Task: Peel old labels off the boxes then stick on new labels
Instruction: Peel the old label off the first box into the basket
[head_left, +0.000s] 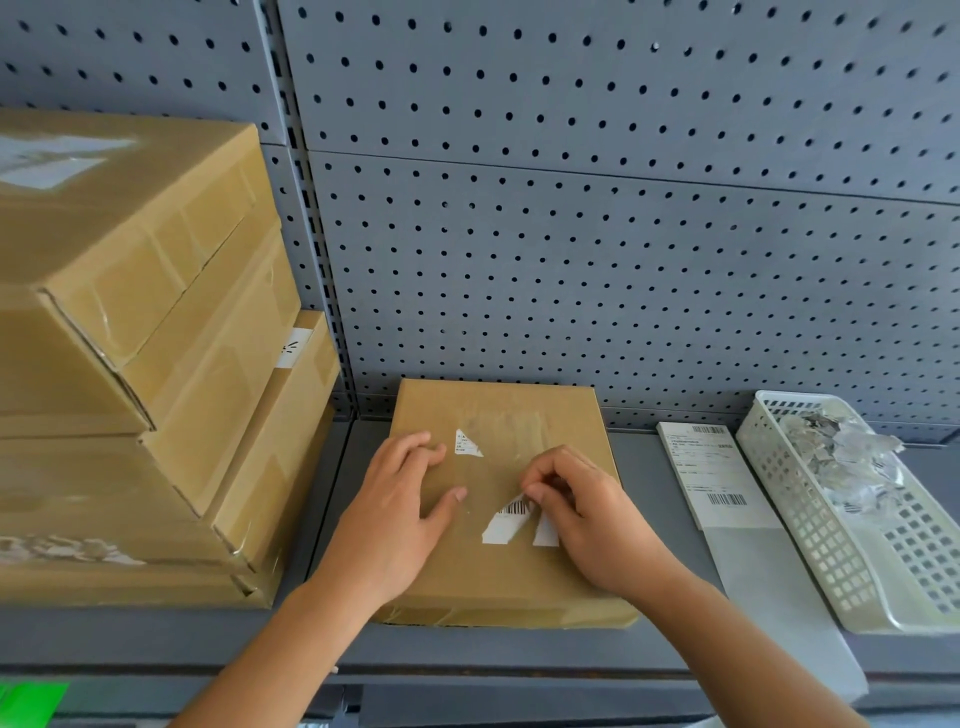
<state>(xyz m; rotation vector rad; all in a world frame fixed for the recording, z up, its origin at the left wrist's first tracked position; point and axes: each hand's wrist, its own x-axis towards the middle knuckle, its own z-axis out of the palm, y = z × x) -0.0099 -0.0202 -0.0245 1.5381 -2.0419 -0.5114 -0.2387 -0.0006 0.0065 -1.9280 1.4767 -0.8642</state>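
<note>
My right hand (587, 514) pinches the upper end of the barcode scrap (511, 519) with curled fingertips, at about 4 o'clock on the top face of the box (483, 577). My left hand (400, 499) lies flat with its fingers spread, pressing the box top at 9 o'clock to hold it on the shelf (649, 644). The step in hand is removal of the old label, which I judge partly done. The barcode scrap, a small white strip (545, 530) beside it and a triangular remnant (466, 443) at 12 o'clock are all on the cardboard. The next move calls for a low, slow pull on the pinched scrap so the paper does not tear again, then the same for the remnant. The new label sheet (711, 478) lies on the shelf at 3 o'clock of the box. Beyond it the white basket (857, 571) holds crumpled peelings (841, 457). A stack of boxes (156, 364) stands close at 9 o'clock. Nothing blocks the path to the basket.
</note>
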